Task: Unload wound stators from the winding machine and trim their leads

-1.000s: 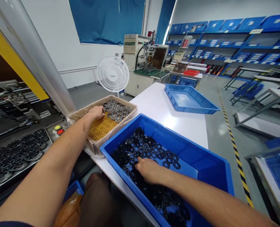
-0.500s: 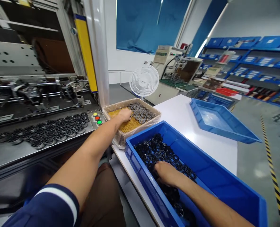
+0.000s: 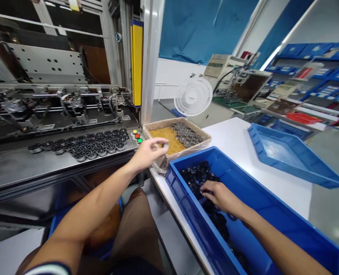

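Note:
My left hand (image 3: 148, 152) hovers at the near left corner of a cardboard box (image 3: 177, 124) and pinches a small grey ring part. The box holds grey ring parts (image 3: 186, 134) at its far side on a yellow sheet. My right hand (image 3: 217, 194) is down in a deep blue bin (image 3: 261, 198), fingers curled among black ring parts (image 3: 196, 175). What those fingers hold I cannot make out.
Left of the box a metal machine bed (image 3: 43, 168) carries rows of black ring parts (image 3: 86, 145), with coloured buttons (image 3: 137, 136) at its corner. A shallow blue tray (image 3: 289, 154) lies on the white table (image 3: 232, 141). A white fan (image 3: 192, 96) stands behind.
My left hand has lifted out of the cardboard box toward me with a ring part pinched. My right hand shifted slightly in the blue bin. My head turned left toward the machine.

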The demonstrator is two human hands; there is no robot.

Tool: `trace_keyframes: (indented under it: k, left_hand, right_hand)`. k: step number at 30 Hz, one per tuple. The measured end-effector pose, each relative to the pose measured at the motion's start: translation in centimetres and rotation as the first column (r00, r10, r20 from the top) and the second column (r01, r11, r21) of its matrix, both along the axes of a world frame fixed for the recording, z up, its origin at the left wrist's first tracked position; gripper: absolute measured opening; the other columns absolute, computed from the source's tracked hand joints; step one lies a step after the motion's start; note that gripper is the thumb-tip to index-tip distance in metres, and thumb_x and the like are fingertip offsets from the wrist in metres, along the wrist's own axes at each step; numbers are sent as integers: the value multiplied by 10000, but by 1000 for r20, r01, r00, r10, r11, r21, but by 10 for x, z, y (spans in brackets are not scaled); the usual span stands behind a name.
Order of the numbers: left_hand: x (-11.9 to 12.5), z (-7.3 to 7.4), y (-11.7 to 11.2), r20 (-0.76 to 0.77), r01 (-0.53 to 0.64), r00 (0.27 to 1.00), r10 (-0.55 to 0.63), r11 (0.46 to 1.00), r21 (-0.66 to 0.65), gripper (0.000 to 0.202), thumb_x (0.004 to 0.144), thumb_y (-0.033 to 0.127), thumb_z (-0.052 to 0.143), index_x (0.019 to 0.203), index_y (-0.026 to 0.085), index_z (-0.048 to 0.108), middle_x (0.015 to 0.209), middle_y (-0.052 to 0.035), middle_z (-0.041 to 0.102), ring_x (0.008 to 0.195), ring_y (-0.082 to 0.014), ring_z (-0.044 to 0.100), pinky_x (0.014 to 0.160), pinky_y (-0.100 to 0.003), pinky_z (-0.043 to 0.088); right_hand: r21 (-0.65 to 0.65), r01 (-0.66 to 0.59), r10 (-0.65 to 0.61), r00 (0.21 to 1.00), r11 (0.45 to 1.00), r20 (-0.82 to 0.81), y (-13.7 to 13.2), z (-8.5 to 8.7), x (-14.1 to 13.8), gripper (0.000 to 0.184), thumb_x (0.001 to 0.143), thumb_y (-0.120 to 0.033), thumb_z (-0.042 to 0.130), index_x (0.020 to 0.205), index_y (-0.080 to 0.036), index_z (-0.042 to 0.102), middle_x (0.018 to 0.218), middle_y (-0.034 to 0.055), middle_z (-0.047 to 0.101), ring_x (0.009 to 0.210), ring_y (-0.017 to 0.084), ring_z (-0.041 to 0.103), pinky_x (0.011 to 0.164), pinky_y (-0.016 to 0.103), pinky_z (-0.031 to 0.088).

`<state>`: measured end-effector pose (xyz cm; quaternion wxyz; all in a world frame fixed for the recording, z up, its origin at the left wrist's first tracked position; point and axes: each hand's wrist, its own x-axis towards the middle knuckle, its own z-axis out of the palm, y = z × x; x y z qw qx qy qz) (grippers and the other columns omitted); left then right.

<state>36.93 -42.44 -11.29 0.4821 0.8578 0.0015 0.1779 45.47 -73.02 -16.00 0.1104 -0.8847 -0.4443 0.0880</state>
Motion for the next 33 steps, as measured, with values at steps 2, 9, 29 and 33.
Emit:
trace_keyframes:
  k: [2, 9, 29, 33]
  left_hand:
    - [-52, -11, 1, 27, 34, 999, -31, 992, -125, 423, 867, 306, 654, 1256, 152, 590, 1129, -119, 734, 938, -218, 737, 843, -345, 612]
    - [-129, -29, -30, 36, 138, 990, -137, 871, -471, 423, 644, 252, 859, 1046, 313, 744, 1072, -43, 768, 873, -247, 760, 802, -347, 654]
    - [-117, -29, -71, 60, 248, 967, -249, 855, -456, 513, 592, 151, 887, 1073, 281, 763, 1173, -56, 747, 1085, -271, 708, 902, -318, 609]
    - [-115, -26, -73, 51, 231, 968, -247, 787, -572, 552, 635, 60, 846, 1112, 315, 738, 1015, 14, 796, 870, -150, 764, 791, -159, 600]
  right_hand:
    - [137, 28, -36, 998, 990, 60, 8, 14, -14, 118, 884, -174, 567, 896, -139, 679, 939, 110, 695, 863, 188, 663, 814, 323, 537]
    - [620, -374, 239, 926, 689, 292, 56, 41, -101, 120, 905, -247, 646, 837, -159, 600, 720, 37, 635, 668, 128, 585, 623, 240, 489]
    - [681, -426, 271, 904, 595, 329, 51, 28, -118, 59, 919, -142, 572, 879, -130, 614, 756, 53, 657, 742, 135, 620, 693, 243, 534]
    - [683, -435, 263, 900, 587, 347, 51, 28, -118, 33, 920, -139, 586, 916, -120, 613, 776, 59, 664, 754, 131, 632, 691, 236, 544]
